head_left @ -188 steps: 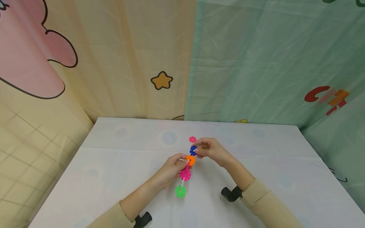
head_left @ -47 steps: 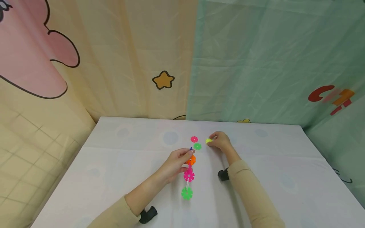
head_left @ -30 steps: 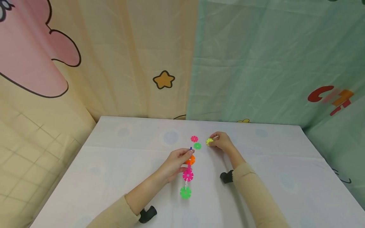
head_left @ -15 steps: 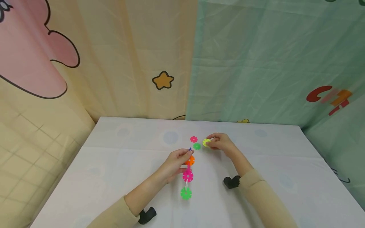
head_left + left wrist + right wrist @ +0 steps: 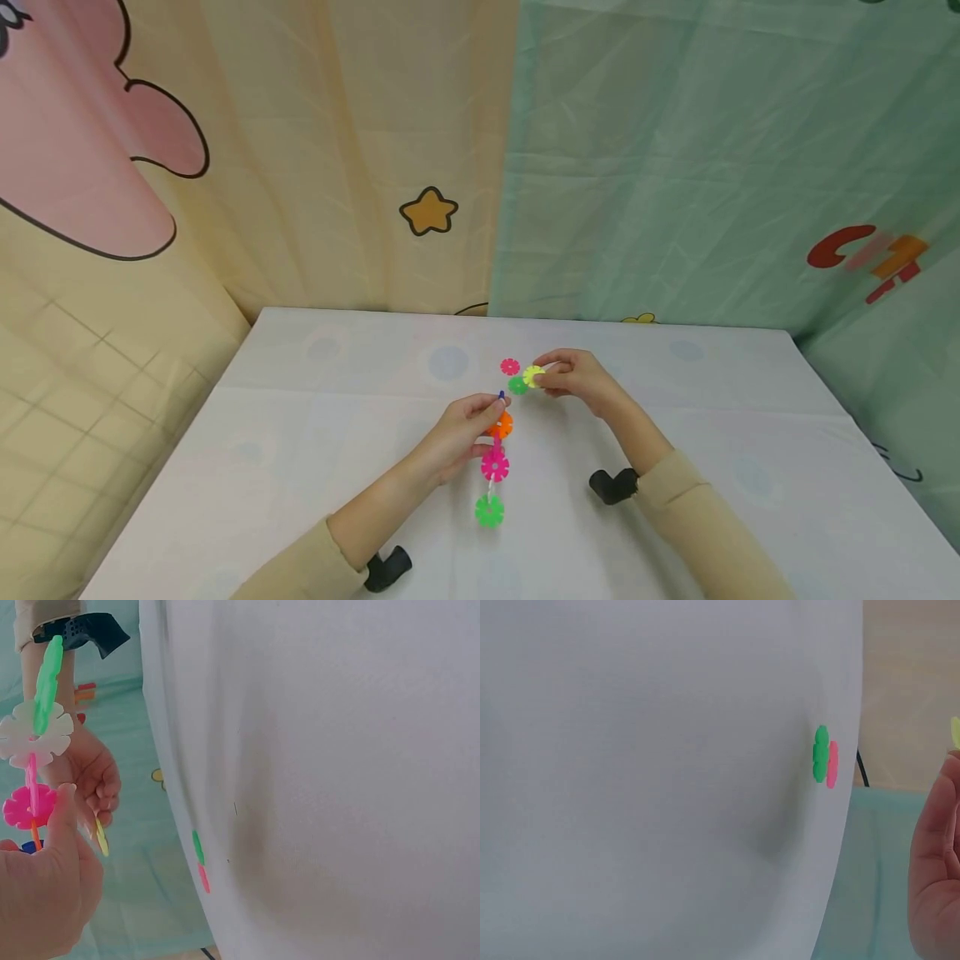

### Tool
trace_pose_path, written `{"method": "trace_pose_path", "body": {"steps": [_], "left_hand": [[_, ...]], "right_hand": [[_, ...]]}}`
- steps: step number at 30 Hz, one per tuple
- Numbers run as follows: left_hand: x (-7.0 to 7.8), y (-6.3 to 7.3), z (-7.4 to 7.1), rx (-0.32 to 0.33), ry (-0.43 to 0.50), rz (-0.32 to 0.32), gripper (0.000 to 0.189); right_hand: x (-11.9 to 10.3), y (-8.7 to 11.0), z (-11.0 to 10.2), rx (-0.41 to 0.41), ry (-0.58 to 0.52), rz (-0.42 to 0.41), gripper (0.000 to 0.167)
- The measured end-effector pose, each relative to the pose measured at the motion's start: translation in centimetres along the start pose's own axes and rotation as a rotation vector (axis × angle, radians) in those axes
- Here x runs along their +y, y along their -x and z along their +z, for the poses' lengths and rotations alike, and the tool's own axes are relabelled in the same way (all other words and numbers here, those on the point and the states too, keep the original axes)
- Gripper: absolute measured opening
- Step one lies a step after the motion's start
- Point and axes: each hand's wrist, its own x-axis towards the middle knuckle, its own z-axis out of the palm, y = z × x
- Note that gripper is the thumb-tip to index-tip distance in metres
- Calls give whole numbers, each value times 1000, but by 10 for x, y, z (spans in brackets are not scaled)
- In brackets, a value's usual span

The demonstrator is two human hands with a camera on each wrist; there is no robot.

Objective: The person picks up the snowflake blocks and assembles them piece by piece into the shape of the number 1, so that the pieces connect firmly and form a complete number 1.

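My left hand (image 5: 459,437) pinches a chain of notched snowflake discs between thumb and fingers. At its top shows the edge of a blue disc (image 5: 502,394), then an orange disc (image 5: 502,425) and a pink disc (image 5: 495,467). A green disc (image 5: 490,511) hangs lowest; the white disc (image 5: 54,741) above it shows face-on in the left wrist view. My right hand (image 5: 581,381) pinches a yellow snowflake disc (image 5: 533,376) by its edge, up and to the right of the chain, apart from it. The left fingers hide part of the blue disc.
A loose pink disc (image 5: 510,367) and a loose green disc (image 5: 517,386) lie on the white-covered table (image 5: 360,358), just behind the hands. The yellow disc overlaps the green one in the head view. Printed curtains hang behind the table's back edge.
Earlier my right hand held the blue disc at the orange one; the blue now sits in the chain. The right hand has since taken the yellow disc and brought it leftward, closer to the chain.
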Motion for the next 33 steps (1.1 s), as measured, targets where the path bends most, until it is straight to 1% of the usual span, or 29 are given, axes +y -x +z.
{"method": "trace_pose_path", "body": {"steps": [4,12,19,25,33], "left_hand": [[-1,0,0,0,-3,0,47],[-1,2,0,-12,5,8,48],[0,2,0,-26,-4,9,49],[1,3,1,-37,2,14,47],[-1,3,0,-61,18,40,43]], "right_hand": [[-6,5,3,-23,3,-22,35],[-21,17,7,-85,-10,-97,36],[-31,23,12,-162,-23,-152,35],[-35,27,14,-190,-33,-161,34],[-40,31,19,-212,-8,-180,29]]}}
